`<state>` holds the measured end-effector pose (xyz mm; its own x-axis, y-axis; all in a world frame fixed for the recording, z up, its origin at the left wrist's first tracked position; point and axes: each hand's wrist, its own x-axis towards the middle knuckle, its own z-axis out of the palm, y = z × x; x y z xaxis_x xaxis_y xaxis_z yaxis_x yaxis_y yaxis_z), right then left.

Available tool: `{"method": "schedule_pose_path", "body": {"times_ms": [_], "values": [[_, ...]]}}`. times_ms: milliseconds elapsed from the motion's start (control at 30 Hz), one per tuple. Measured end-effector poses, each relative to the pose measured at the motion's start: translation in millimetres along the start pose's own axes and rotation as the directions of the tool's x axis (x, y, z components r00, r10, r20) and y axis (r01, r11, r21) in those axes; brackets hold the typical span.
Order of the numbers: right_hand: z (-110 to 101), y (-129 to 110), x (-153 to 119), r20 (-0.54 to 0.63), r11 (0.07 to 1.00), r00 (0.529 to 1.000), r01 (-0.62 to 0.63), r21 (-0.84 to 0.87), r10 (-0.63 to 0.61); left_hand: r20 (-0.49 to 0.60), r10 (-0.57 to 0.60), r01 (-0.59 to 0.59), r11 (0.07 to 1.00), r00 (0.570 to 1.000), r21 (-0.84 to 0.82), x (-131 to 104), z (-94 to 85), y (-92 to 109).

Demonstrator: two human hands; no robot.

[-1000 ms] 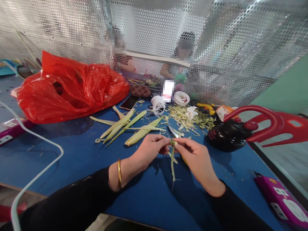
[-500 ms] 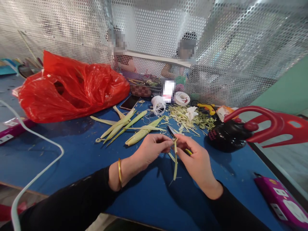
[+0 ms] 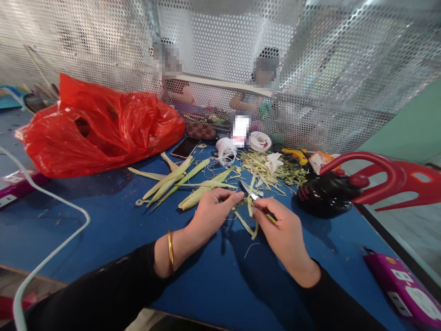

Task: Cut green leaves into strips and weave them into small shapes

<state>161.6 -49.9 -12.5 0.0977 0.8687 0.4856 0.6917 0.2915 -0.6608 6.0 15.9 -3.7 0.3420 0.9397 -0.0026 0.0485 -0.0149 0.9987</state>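
Observation:
In front of me both hands work at a narrow pale-green corn husk strip (image 3: 251,209) with a knotted or folded middle. My right hand (image 3: 282,230) pinches it from the right between thumb and forefinger. My left hand (image 3: 212,214), a gold bangle at its wrist, is closed with thumb and forefinger together at the strip's left side; the exact contact is small to see. Scissors (image 3: 246,187) lie just behind, their yellow handle partly hidden by my right hand. Whole corn husks (image 3: 193,197) lie left of the hands. A short white thread (image 3: 251,248) lies in front.
A red plastic bag (image 3: 103,128) fills the back left. Behind are a phone (image 3: 186,147), white string (image 3: 226,151), a ribbon roll (image 3: 260,141) and husk scraps (image 3: 258,165). At right stand a black pot (image 3: 320,197) and a purple power strip (image 3: 401,287). A white cable (image 3: 65,195) crosses the left.
The husk strip, which hung down between my fingers, now has an end pointing up and away, with its lower part bent. My left fingertips have shifted slightly left, apart from my right ones.

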Motion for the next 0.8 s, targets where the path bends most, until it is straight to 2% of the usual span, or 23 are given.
{"method": "schedule_pose_path", "body": {"times_ms": [33,100,167,233,400,567,800], "values": [[-0.1,0.0,-0.5,0.0,0.999,0.999,0.045,-0.029,-0.045,-0.002,0.026,-0.026,0.999,1.0,0.04,-0.3,-0.7,0.5],[0.0,-0.6,-1.3,0.009,0.991,0.994,0.112,-0.077,-0.111,0.073,0.031,-0.037,0.997,0.997,0.069,-1.5,-1.6,1.2],[0.3,-1.5,-1.9,0.018,0.98,0.988,0.158,-0.125,-0.156,0.163,-0.009,-0.002,0.998,0.987,0.066,-2.9,-1.6,1.5],[0.6,-2.0,-2.1,0.026,0.97,0.982,0.188,-0.154,-0.186,0.201,-0.064,0.051,0.996,0.978,0.07,-3.9,-1.0,1.8],[0.4,-0.3,-2.4,0.016,0.981,0.99,0.143,-0.132,-0.143,0.218,-0.21,0.222,0.974,0.953,-0.035,-2.6,-1.9,3.7],[-0.4,0.6,-2.2,0.027,0.988,0.995,0.096,-0.119,-0.094,0.288,-0.347,0.403,0.901,0.893,-0.162,-1.1,-4.7,3.2],[-2.4,-2.1,-1.4,0.028,0.988,0.995,0.095,-0.126,-0.092,0.286,-0.356,0.421,0.882,0.89,-0.212,-0.4,-3.6,2.1]]}}
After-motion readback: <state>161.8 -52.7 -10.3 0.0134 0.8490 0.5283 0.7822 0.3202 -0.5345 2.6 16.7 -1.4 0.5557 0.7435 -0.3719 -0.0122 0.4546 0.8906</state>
